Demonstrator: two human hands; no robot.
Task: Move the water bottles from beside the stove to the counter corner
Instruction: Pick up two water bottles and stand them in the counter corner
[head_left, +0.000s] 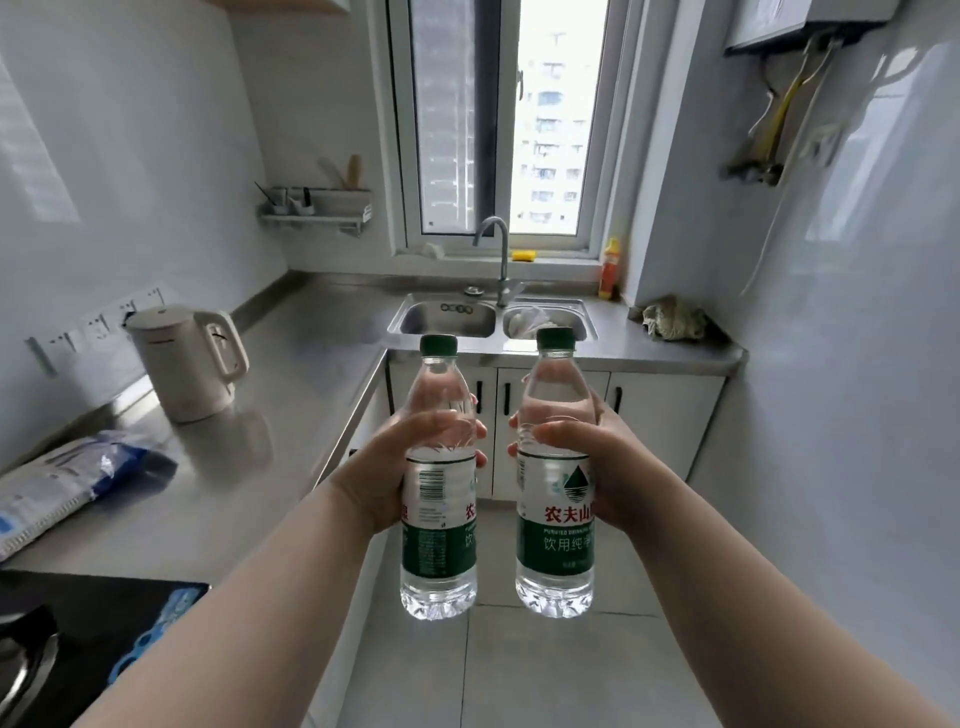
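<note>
Two clear water bottles with green caps and green-and-red labels are held upright in the air over the floor, side by side. My left hand (387, 467) grips the left bottle (439, 545) around its middle. My right hand (597, 462) grips the right bottle (555, 551) the same way. The black stove (78, 613) is at the lower left. The steel counter (291, 374) runs along the left wall and turns at the far corner toward the sink.
A white electric kettle (189, 361) stands on the left counter. A blue-and-white plastic package (62, 483) lies nearer the stove. A double sink (491, 319) with a tap sits under the window. A crumpled cloth (672, 317) and an orange bottle (610, 270) are at the far right.
</note>
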